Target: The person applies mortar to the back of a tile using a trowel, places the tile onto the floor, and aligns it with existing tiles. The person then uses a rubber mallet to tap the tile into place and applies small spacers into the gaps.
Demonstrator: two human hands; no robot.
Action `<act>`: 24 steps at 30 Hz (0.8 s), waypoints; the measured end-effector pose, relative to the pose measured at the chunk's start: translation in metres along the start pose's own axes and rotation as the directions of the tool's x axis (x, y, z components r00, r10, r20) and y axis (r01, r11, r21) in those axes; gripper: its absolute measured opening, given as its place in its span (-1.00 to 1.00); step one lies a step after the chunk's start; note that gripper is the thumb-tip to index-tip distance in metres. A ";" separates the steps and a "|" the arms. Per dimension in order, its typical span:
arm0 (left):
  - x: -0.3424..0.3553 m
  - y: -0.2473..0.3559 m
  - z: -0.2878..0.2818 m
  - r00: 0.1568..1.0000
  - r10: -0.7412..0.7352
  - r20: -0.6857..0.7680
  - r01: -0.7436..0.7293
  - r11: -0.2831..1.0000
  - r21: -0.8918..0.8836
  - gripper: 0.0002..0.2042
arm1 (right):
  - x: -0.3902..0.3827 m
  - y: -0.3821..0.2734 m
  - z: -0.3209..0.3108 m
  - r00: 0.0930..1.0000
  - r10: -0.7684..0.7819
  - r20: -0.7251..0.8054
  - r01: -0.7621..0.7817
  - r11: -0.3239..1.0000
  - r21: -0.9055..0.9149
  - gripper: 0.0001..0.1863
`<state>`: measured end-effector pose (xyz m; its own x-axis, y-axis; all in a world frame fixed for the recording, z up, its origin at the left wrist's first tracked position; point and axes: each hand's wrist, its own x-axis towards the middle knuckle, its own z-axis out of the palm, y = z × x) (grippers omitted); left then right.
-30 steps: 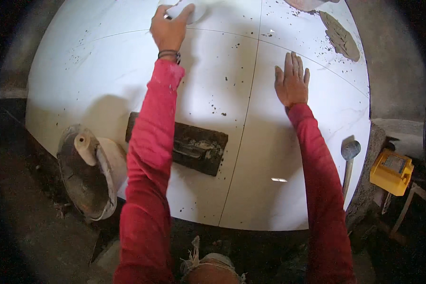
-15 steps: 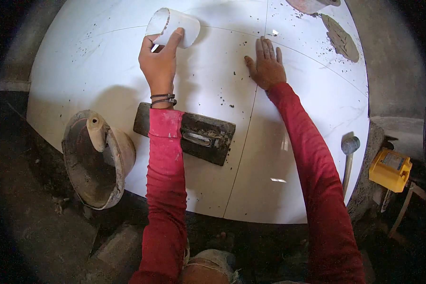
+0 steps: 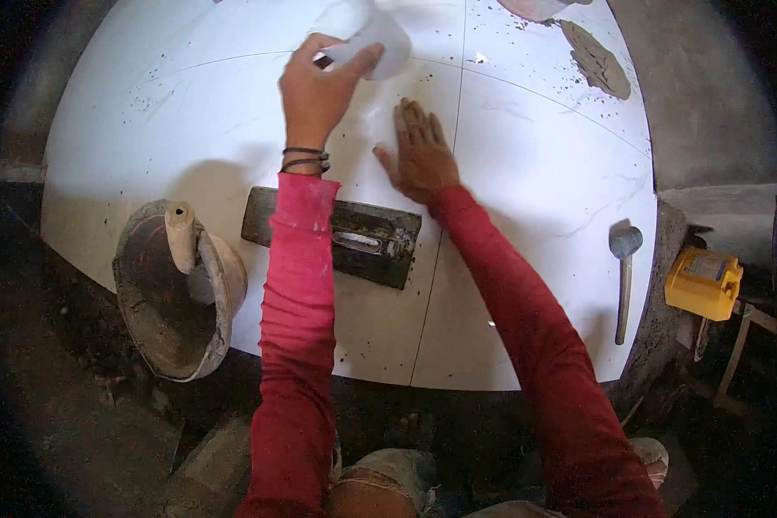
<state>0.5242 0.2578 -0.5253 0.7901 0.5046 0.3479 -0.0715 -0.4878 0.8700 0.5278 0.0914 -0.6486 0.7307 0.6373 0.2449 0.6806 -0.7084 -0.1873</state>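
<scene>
My left hand [image 3: 312,99] grips the near edge of a white cylinder [image 3: 371,43], which looks like a short cut piece of plastic pipe and is smeared by motion. It is tilted above the large white tiles [image 3: 527,198]. To its right, my right hand [image 3: 425,154] lies palm down over the tile surface, fingers stretched out, holding nothing. Under my left forearm sits a dark rectangular float trowel [image 3: 397,250] with a worn handle, partly hidden by the sleeve. Small dark crumbs are scattered on the tiles around both hands.
A mortar-stained bucket [image 3: 231,268] leans at the left, a wooden-handled tool [image 3: 180,237] at its rim. A rubber mallet [image 3: 625,244] lies at the right, near a yellow jug [image 3: 704,281]. Wet mortar [image 3: 596,60] and another container [image 3: 533,7] are at the far right.
My right hand has swept left and nearer across the tiles, toward the trowel. My left hand has moved slightly right and farther away with the white cylinder. The whole view has shifted a little.
</scene>
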 end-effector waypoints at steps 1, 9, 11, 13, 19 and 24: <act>0.000 -0.004 0.007 0.992 0.120 0.029 -0.121 0.992 0.044 -0.60 | -0.002 -0.011 -0.001 1.000 -0.024 0.007 0.024 1.000 -0.014 -0.21; -0.026 -0.007 0.076 0.868 0.378 0.322 -0.396 0.918 -0.011 -0.59 | -0.029 -0.049 -0.002 0.922 -0.347 0.174 0.131 0.701 0.701 -0.37; -0.035 -0.011 0.072 0.869 0.317 0.381 -0.347 0.938 0.011 -0.61 | -0.056 -0.075 -0.045 0.988 -0.151 0.044 0.086 0.756 0.649 -0.51; -0.040 -0.016 0.070 0.858 0.315 0.405 -0.350 0.937 0.013 -0.61 | -0.104 -0.090 -0.082 1.000 -0.023 0.010 0.012 0.802 0.597 -0.61; -0.057 -0.028 0.079 0.838 0.301 0.455 -0.339 0.941 0.002 -0.64 | -0.217 -0.130 -0.224 0.800 -0.457 0.389 -0.545 -0.283 0.789 -0.29; -0.057 -0.024 0.088 0.846 0.281 0.453 -0.313 0.950 -0.005 -0.63 | -0.231 -0.131 -0.249 0.780 -0.588 0.216 -0.501 -0.379 0.778 -0.19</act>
<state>0.5342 0.1780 -0.5968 0.9242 -0.0331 0.3804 -0.3181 -0.6177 0.7192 0.2565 -0.0385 -0.4439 0.1816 0.9787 0.0958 -0.5821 0.1855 -0.7917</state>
